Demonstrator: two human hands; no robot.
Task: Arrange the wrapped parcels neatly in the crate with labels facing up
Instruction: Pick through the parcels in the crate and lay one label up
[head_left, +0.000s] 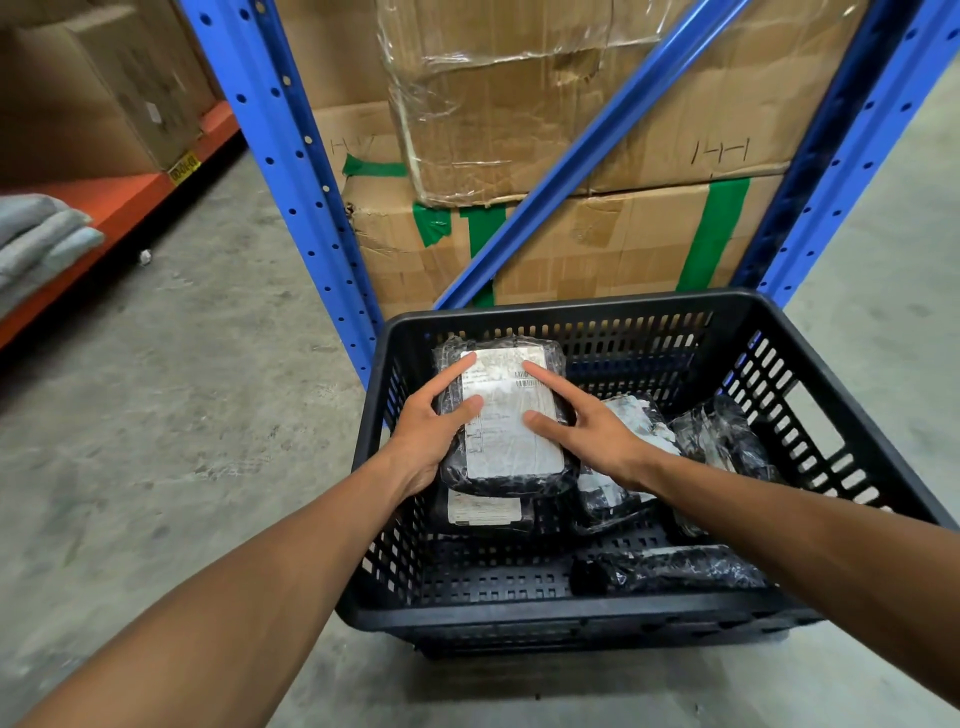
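- Black slatted crate (810, 332) sits on a grey concrete floor (182, 415), lower centre-right of view, in front of a blue rack upright (291, 171).
- Top parcel (506, 415), black wrap, white label (511, 431) facing up, lies in the crate's far-left part, about 10 o'clock from the crate middle.
- Left hand (428, 431) grips the top parcel's left edge: thumb on the label, index finger stretched along the label's upper left, other fingers hidden under or behind the wrap.
- Right hand (587, 428) is spread, not closed; index fingertip and thumb tip press flat on the label's right side. Cannot tell if the remaining fingers touch anything.
- Top parcel rests on a lower parcel (485, 512), whose label also faces up, peeking out at 6 o'clock from the top one.
- Middle parcel (618, 483) lies tilted just right of the stack, partly under the right wrist, white label partly seen.
- Right parcel (719, 441) sits at 3 o'clock in the crate, crumpled black wrap, label not readable from here.
- Long parcel (670, 571) lies along the near wall at 5 o'clock, no label showing on top.
- Stacked cardboard boxes (571, 234) with green tape fill the rack behind the crate, at 12 o'clock.
- Orange shelf beam (119, 208) at 9 o'clock; grey gloves (36, 239) at the left edge.
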